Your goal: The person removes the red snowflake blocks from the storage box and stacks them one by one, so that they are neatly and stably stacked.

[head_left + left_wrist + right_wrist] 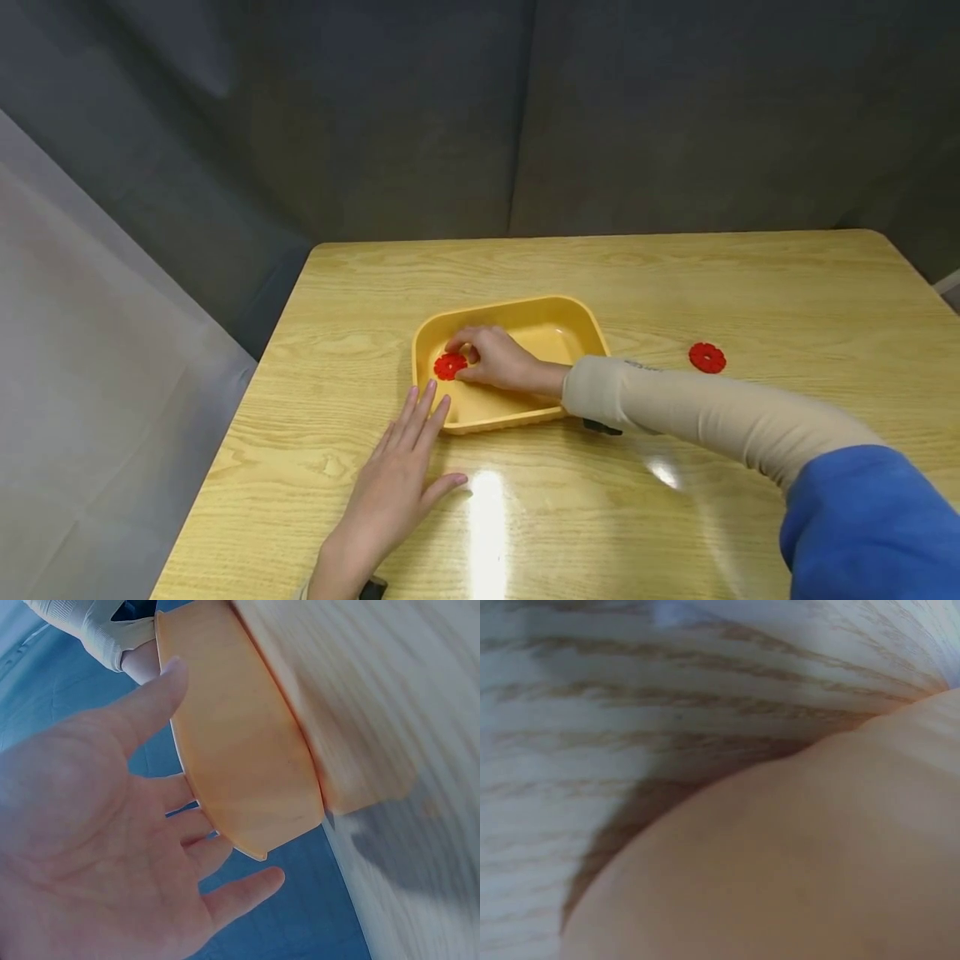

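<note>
A red flower-shaped disc (448,367) with a notched edge lies at the left end of a yellow plastic tray (525,417). My right hand (501,360) reaches into the tray from the right, its thumb and index finger curled at the disc's near side and pinching it. Fingers straight and spread, my left hand (397,475) is at the tray's front left corner. In the left wrist view the fingertips of the left hand (142,817) meet the rim of the tray (240,735). The right wrist view shows the tray wall (795,862) up close, with the right hand hidden.
A second red flower-shaped disc (707,357) lies on the wooden table (360,292), right of the tray and beyond the right forearm. Dark grey cloth (420,125) hangs behind the table's far edge. Paler cloth (97,400) hangs at the left.
</note>
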`<state>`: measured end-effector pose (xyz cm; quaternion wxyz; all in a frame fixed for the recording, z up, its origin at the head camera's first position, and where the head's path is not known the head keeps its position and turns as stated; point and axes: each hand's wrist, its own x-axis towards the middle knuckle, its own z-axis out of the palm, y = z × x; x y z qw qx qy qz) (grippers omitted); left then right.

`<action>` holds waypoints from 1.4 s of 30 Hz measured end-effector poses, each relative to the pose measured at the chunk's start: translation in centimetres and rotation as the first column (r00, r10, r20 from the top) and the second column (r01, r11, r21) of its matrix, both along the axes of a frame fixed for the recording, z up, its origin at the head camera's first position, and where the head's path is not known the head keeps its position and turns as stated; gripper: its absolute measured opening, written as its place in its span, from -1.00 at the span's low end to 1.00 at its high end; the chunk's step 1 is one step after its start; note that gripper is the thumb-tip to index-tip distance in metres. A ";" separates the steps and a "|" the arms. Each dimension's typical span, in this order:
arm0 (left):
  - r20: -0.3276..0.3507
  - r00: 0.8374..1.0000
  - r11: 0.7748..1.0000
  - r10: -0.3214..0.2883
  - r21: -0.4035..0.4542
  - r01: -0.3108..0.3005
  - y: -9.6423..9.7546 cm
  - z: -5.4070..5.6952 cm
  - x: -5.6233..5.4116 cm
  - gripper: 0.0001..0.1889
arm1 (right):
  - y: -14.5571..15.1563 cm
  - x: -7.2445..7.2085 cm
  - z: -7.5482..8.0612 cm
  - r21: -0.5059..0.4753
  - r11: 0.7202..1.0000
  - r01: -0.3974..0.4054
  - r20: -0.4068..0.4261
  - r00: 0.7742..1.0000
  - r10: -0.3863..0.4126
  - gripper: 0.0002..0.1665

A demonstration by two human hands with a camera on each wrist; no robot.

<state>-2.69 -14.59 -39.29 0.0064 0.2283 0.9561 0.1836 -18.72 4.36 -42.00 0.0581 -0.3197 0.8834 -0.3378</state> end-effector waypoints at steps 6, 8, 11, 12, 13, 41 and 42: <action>-0.008 1.000 1.000 -0.002 0.012 0.002 0.0 0.0 0.0 -0.08 | 0.0 0.2 0.1 0.011 1.000 -0.010 -0.013 1.000 0.010 -0.61; -0.011 1.000 1.000 -0.003 0.013 0.003 0.0 0.0 0.1 -0.08 | 0.0 0.2 0.1 0.016 1.000 -0.015 -0.024 1.000 0.015 -0.60; -0.015 1.000 1.000 -0.004 0.011 0.004 0.0 0.0 0.1 -0.08 | -0.1 0.2 0.2 0.013 1.000 -0.017 -0.028 0.999 0.017 -0.61; -0.017 1.000 1.000 -0.004 0.007 0.004 0.0 0.0 0.1 -0.08 | -0.1 0.2 0.2 0.010 1.000 -0.018 -0.027 0.999 0.018 -0.61; -0.020 1.000 1.000 -0.004 0.004 0.004 0.0 0.0 0.1 -0.08 | -0.1 0.2 0.2 0.009 1.000 -0.019 -0.027 0.999 0.019 -0.61; -0.019 1.000 1.000 -0.004 0.003 0.004 -0.1 -0.5 0.1 -0.09 | 0.0 0.6 -0.2 -0.082 0.996 -0.024 0.014 1.000 0.026 -0.55; -0.020 1.000 1.000 -0.004 0.004 0.004 -0.1 -0.5 0.1 -0.09 | 0.2 0.6 -0.2 -0.085 0.996 -0.023 0.018 1.000 0.024 -0.55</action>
